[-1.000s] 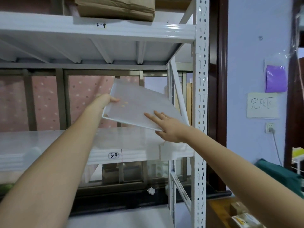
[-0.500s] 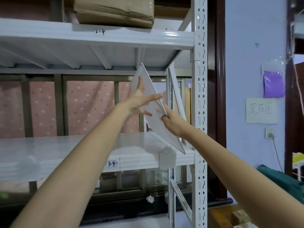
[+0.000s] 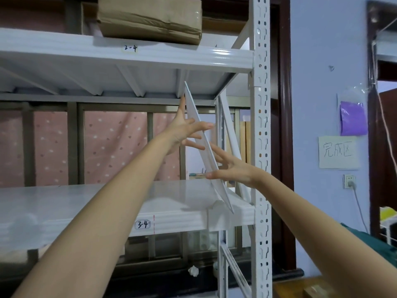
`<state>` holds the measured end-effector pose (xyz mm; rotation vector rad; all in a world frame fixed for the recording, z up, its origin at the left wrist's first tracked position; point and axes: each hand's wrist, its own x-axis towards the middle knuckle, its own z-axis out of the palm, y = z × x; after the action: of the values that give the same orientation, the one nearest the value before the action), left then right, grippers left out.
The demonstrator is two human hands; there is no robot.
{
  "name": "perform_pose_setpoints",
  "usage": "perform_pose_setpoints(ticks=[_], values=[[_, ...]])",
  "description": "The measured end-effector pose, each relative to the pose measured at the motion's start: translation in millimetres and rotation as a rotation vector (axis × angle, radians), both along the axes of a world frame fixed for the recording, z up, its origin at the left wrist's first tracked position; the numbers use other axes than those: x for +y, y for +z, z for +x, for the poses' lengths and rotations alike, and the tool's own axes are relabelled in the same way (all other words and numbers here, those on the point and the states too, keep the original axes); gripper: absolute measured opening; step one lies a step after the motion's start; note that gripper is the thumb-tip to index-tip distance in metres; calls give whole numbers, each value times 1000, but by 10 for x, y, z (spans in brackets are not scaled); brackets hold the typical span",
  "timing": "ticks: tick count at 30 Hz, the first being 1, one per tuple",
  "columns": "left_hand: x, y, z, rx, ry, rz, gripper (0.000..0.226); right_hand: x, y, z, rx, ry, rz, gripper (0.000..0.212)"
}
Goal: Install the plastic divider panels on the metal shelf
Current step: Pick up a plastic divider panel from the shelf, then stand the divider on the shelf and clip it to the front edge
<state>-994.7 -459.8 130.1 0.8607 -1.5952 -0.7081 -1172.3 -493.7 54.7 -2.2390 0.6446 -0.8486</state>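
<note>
A white plastic divider panel (image 3: 222, 192) stands almost edge-on to me and leans. Its top corner touches the underside of the upper metal shelf (image 3: 150, 59). Its bottom corner rests on the lower shelf (image 3: 107, 201), beside a white plastic clip (image 3: 214, 206) at the front lip. My left hand (image 3: 184, 130) presses flat on the panel's left face with the fingers spread and the thumb pointing up. My right hand (image 3: 229, 166) touches the right face lower down, fingers splayed. The panel is held between the two hands.
A perforated white upright post (image 3: 261, 147) and a diagonal brace (image 3: 229, 136) close the bay just right of the panel. A cardboard box (image 3: 150, 18) sits on the upper shelf. The wall at right carries a paper sign (image 3: 338, 152) and a socket (image 3: 349, 181).
The panel went from lying nearly flat in both hands to standing up on edge between the shelves. My right hand opened from a grip to splayed fingers against it.
</note>
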Motion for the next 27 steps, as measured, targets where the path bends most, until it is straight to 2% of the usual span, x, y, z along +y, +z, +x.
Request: perform_pose_setpoints(ticks=[7,11,19,27], values=[[28,247,-2,-77,30,8,115,-54,65,24,14,11,-19,97],[43,444,-24,-195,67,6,113,-60,166,45,-20,7,-57,99],[95,611,-105,-347,104,12,118,-94,164,79,-107,4,-70,96],[51,572,-227,-354,126,5,115,-208,147,92,-124,1,-58,99]])
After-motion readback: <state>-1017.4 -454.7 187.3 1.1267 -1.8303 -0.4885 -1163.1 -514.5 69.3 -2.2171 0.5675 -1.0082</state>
